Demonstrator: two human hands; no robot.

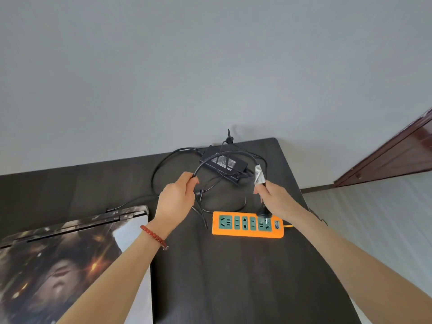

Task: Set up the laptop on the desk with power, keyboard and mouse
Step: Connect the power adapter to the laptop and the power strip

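Note:
A closed laptop (70,249) with a picture skin on its lid lies at the left of the dark desk (233,277); a thin cable is plugged into its back edge. The black power brick (222,161) rests near the desk's far edge among loose loops of cable. My left hand (177,197) is shut on the black power cord (224,153), which arcs over to my right hand (272,195). My right hand grips the cord just above its plug (264,215). The plug hangs right over the right-hand socket of the orange power strip (247,224); I cannot tell whether it is seated.
A yellow lead leaves the strip's right end toward the desk's right edge. A grey wall stands behind the desk. A dark red door (397,155) is at the far right, beyond the desk corner.

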